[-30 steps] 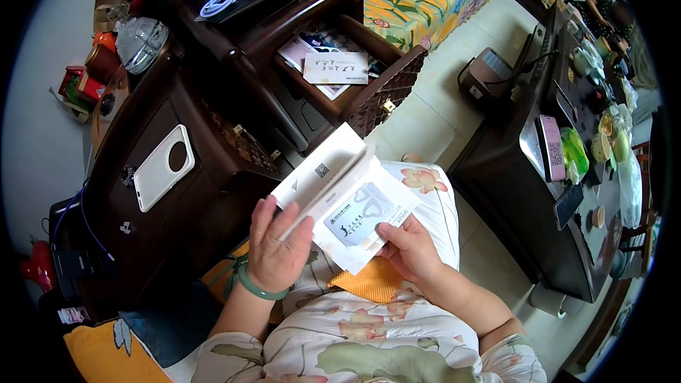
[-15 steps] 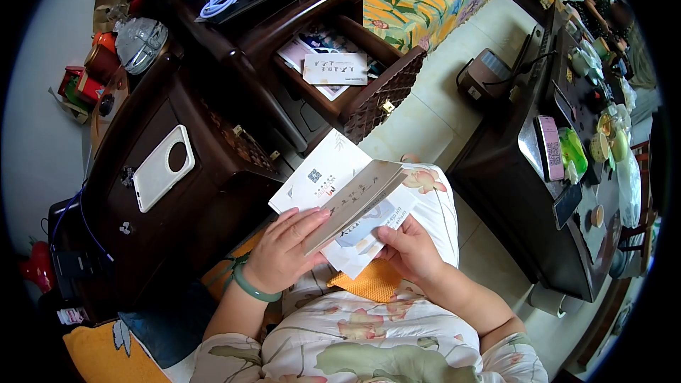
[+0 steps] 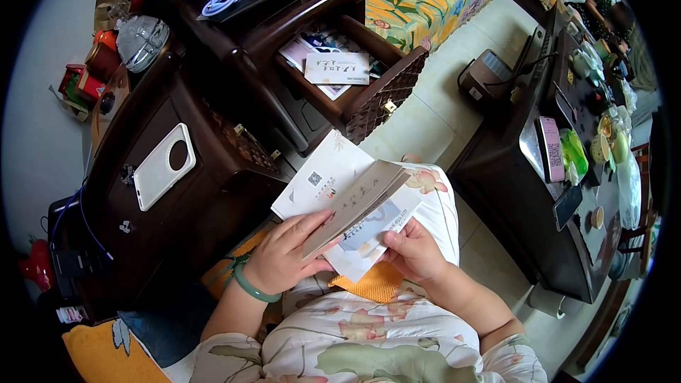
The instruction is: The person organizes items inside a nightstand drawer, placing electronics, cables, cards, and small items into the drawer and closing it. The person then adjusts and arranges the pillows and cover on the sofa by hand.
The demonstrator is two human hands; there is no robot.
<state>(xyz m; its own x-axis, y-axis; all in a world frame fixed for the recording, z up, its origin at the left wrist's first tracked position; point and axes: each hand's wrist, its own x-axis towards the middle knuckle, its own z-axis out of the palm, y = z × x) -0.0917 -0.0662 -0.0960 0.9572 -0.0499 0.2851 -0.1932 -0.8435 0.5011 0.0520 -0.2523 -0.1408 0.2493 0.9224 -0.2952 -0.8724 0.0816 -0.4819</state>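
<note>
A booklet of printed pages point(image 3: 323, 177) lies spread above my lap, with a small code on its white left page. My left hand point(image 3: 287, 252), a green bangle at its wrist, holds the lower left side, fingers against a raised stack of beige leaves point(image 3: 358, 202). My right hand point(image 3: 411, 248) pinches the right part, thumb on top beside a bluish printed card point(image 3: 369, 227) partly hidden by the leaves. Under the papers an orange cloth point(image 3: 372, 282) rests on my lap.
An open drawer point(image 3: 347, 110) holds papers and a printed envelope point(image 3: 337, 68). A white phone case point(image 3: 164, 168) lies on the dark cabinet at left. On the right-hand table point(image 3: 511, 191) are a pink phone point(image 3: 551, 147), cups and bags. A person point(image 3: 603, 18) is at the far right.
My left hand has moved in from the left page to the leaves. A stack of beige leaves now stands raised over the card. My right hand has stayed nearly in place.
</note>
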